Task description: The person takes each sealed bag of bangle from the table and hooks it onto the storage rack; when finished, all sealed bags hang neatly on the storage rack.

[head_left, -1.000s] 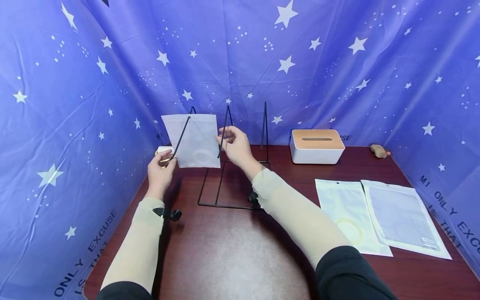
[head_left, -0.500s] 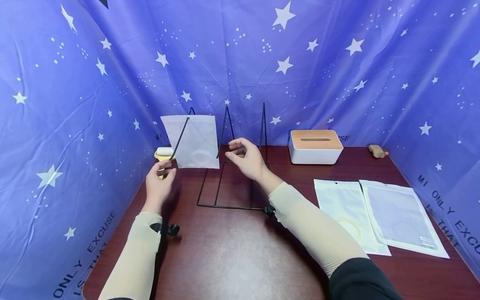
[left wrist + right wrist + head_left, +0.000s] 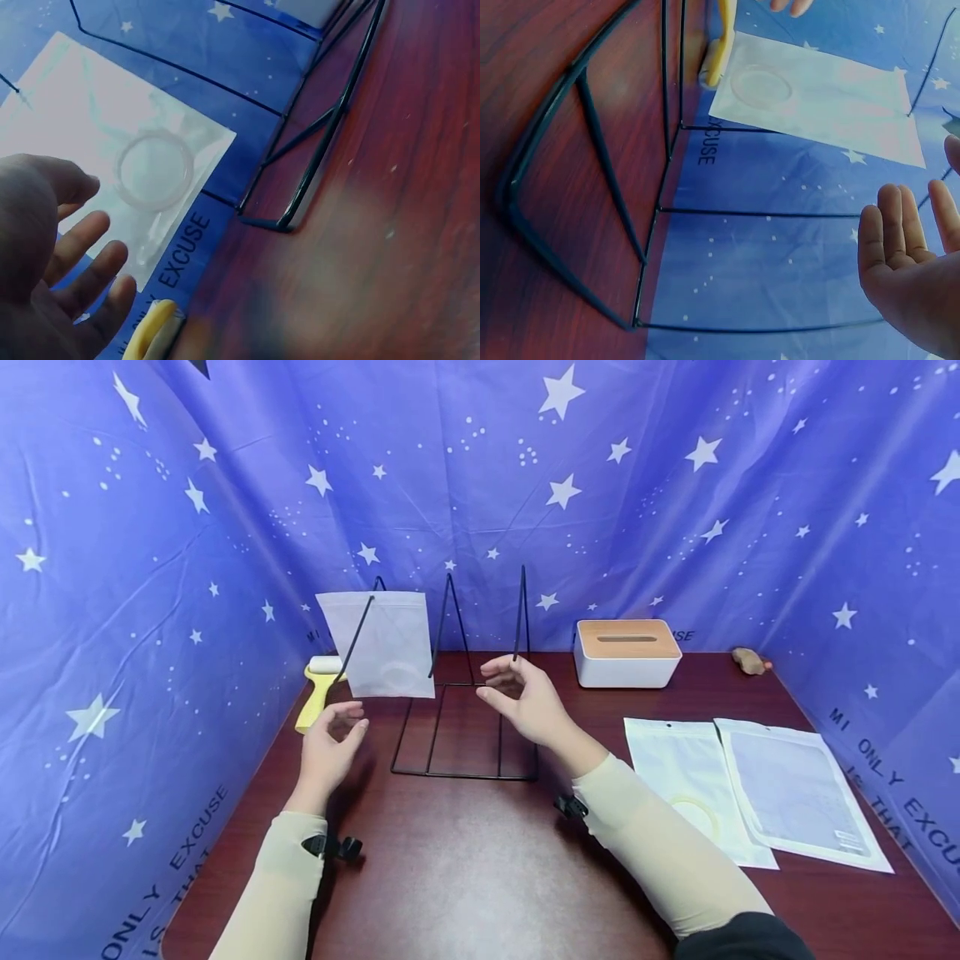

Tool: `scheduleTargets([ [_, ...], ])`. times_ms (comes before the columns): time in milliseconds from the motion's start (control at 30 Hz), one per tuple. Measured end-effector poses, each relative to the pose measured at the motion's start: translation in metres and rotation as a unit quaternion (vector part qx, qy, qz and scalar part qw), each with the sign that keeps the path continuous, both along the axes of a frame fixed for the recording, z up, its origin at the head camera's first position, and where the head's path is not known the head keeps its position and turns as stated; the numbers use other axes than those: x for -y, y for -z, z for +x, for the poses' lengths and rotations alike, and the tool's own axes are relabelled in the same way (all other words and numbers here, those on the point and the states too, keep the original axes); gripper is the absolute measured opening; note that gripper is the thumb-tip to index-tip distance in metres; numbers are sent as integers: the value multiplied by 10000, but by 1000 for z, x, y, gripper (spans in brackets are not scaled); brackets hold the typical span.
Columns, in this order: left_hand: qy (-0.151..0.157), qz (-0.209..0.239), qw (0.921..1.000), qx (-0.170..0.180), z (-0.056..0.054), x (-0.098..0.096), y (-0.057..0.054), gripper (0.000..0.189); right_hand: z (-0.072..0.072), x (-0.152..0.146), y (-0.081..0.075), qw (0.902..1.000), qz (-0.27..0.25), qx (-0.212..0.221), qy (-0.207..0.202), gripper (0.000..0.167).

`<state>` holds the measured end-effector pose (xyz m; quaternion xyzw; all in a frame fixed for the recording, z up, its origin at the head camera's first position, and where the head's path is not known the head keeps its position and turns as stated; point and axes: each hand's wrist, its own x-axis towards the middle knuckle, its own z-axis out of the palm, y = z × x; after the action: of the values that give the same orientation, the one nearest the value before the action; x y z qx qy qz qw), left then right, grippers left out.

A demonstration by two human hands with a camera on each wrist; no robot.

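A white zip bag (image 3: 386,643) hangs on the left hook of a black wire rack (image 3: 465,775); a faint ring shows through its lower part in both wrist views. Below and to the left of this bag is my left hand (image 3: 330,752), apart from it, with fingers loosely bent and nothing held. My right hand (image 3: 528,706) hovers before the rack's right side, also holding nothing. Its fingers are relaxed in the right wrist view, away from the hanging bag (image 3: 817,94).
Behind the left hand lies a yellow-handled roller (image 3: 318,685) with a white head. Two more zip bags, one with a ring mark (image 3: 678,777) and one with a grey-lilac panel (image 3: 791,785), lie at right. A tissue box (image 3: 628,660) and a small brown object (image 3: 748,661) stand at the back.
My right hand has left the bag's right edge and moved right and toward me. My left hand has dropped back from the bag's lower left, uncovering the roller. The bag stays hanging.
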<state>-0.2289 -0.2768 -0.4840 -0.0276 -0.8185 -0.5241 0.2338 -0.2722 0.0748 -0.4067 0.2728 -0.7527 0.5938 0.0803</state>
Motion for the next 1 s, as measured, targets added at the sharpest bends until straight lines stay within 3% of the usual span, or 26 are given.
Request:
scheduleTargets([
  [367,691,-592,9957,175,9,-3,13,34,22,-33,-1,9999,-137,-6,76,33],
  [600,780,-883,9926,278,11,-4,17,36,47,-55,-32,9988,121,-344,319,30],
  [733,779,-1148,9896,374,10,-5,20,38,46,-72,-34,9971,134,-474,574,30],
  [900,807,-1467,9848,454,10,-5,22,41,31,-96,-21,9958,-28,-466,782,34],
  [1000,860,-1639,9814,512,11,-5,23,44,26,-108,-21,9952,-188,-514,808,34],
])
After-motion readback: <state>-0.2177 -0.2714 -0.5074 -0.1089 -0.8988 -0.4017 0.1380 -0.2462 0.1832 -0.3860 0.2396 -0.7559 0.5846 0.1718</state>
